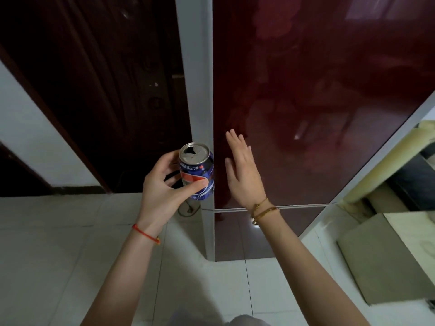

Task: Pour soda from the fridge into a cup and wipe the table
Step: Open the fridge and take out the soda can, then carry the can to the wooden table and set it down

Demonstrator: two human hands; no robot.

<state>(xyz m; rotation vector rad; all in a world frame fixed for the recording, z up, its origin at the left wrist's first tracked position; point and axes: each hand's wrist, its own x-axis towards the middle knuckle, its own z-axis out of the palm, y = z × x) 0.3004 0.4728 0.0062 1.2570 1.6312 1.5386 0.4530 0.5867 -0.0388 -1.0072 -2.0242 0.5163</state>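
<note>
My left hand (162, 187) grips a blue soda can (200, 168) upright, its top open, in front of the fridge's left edge. The fridge (306, 90) has a glossy dark red door that looks closed, with a grey side panel. My right hand (242, 170) is flat with fingers spread, at or just before the lower part of the red door, right of the can; I cannot tell if it touches. No cup or table is in view.
A dark wooden door (106, 90) stands left of the fridge. White floor tiles (58, 255) lie below. A cable coil (188, 209) lies at the fridge's foot. Cream furniture and a cardboard piece (381, 255) sit at the right.
</note>
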